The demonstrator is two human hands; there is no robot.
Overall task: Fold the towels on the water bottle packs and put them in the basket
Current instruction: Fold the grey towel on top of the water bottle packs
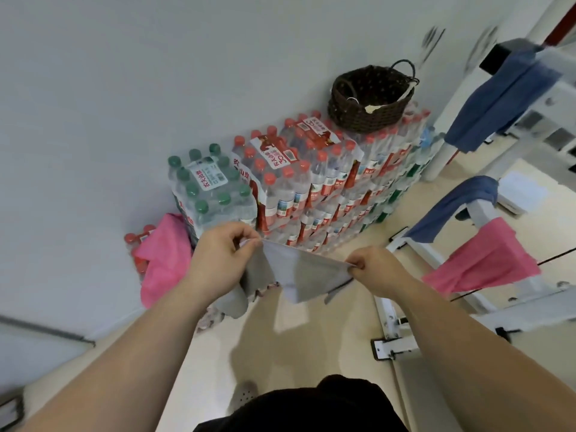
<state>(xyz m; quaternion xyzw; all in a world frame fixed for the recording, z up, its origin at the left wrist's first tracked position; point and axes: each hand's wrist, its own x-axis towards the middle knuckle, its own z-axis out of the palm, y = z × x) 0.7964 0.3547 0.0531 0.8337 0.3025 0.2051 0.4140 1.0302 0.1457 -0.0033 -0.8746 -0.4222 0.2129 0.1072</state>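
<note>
— In front of the stacked water bottle packs, how are the hands set?
— Left hand and right hand each pinch a top corner of the grey towel, its edge taut in mid-air.
— Room around?
— Floor below; basket atop the far packs.

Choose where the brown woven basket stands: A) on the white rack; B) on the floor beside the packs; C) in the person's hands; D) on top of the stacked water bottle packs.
D: the basket rests on the water bottle packs; the left hand and right hand pinch a grey towel.
</note>
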